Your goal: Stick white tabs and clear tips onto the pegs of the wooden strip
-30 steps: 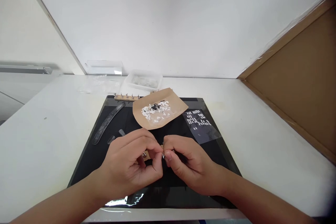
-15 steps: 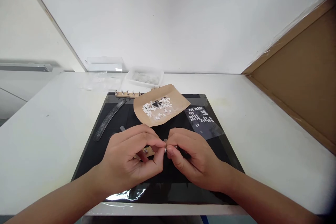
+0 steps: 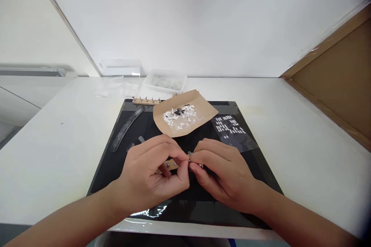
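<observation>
Both hands meet over the black mat, fingertips almost touching. My left hand is closed in a pinch, and whatever lies between its thumb and forefinger is too small to make out. My right hand pinches from the other side, at a small greyish clear nail tip that pokes up between the fingertips. Behind and below the fingers, partly hidden, runs a wooden strip with metal pegs. Two clear nail tips, one upright-looking and one rounder, lie beyond my left hand.
A curved grey nail file lies on the black mat. Brown paper holds white chips and a dark piece. A clear sheet with white pieces sits right. Behind are a pegged strip and a plastic tub.
The whole view has shifted slightly, so the things appear further right. Both hands keep their pinch at the same spot over the mat, with only slight finger movement.
</observation>
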`<state>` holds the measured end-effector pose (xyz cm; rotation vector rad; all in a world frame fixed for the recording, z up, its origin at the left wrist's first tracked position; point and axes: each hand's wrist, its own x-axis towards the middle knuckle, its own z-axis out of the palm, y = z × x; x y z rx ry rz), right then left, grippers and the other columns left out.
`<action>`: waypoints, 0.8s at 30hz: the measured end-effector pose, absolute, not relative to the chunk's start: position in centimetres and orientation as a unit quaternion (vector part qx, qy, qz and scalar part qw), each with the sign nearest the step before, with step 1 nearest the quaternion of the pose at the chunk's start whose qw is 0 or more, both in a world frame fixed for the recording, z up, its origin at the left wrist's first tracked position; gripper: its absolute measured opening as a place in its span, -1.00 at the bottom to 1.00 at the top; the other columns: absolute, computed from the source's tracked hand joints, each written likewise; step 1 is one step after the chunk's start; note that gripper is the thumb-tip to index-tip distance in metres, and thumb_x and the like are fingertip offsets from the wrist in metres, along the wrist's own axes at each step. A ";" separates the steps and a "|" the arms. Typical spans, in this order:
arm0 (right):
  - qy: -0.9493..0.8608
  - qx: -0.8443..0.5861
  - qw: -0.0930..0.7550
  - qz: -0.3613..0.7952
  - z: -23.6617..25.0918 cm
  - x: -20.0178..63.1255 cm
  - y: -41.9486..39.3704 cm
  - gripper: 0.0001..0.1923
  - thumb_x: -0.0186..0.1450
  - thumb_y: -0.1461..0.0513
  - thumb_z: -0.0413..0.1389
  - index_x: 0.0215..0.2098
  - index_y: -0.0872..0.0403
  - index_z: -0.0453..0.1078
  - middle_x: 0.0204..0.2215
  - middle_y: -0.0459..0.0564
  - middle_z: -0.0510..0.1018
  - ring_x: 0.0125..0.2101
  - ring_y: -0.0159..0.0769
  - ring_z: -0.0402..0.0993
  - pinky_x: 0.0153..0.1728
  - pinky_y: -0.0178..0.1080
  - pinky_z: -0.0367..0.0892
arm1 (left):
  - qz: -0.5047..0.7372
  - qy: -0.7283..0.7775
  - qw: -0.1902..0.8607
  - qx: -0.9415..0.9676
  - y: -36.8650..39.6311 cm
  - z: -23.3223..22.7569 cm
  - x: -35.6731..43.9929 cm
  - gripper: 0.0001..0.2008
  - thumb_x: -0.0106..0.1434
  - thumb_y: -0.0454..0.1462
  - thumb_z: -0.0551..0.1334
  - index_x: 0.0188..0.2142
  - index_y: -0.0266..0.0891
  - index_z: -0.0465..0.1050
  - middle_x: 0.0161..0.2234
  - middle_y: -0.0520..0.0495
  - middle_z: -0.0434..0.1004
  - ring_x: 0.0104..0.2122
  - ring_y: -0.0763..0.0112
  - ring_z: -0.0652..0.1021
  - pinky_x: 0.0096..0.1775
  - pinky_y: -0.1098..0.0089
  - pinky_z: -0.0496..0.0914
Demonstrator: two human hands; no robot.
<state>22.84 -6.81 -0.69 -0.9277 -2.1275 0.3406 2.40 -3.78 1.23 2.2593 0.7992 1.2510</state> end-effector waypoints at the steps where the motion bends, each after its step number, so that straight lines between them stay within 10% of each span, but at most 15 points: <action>1: -0.837 -0.365 0.387 0.128 -0.6 22.9 -6.8 -0.83 0.52 0.30 0.07 -0.26 0.08 0.42 -0.44 -0.09 0.46 -0.43 -0.35 0.30 -0.39 -0.25 0.19 | 0.452 0.289 0.235 0.811 -3.8 1.2 2.4 -0.86 0.14 -0.52 0.34 -0.35 -0.31 0.58 -0.42 -0.01 0.58 -0.48 0.58 0.52 -0.59 0.68 0.44; 24: -0.803 -0.365 0.415 0.223 -0.1 23.4 -6.7 -0.83 0.56 0.25 0.07 -0.20 0.04 0.45 -0.43 -0.11 0.47 -0.42 -0.36 0.36 -0.38 -0.31 0.29 | 0.347 0.293 0.568 0.687 -2.9 1.5 1.1 -0.91 0.38 -0.30 0.38 -0.14 -0.16 0.69 -0.22 -0.07 0.55 -0.39 0.45 0.59 -0.62 0.57 0.60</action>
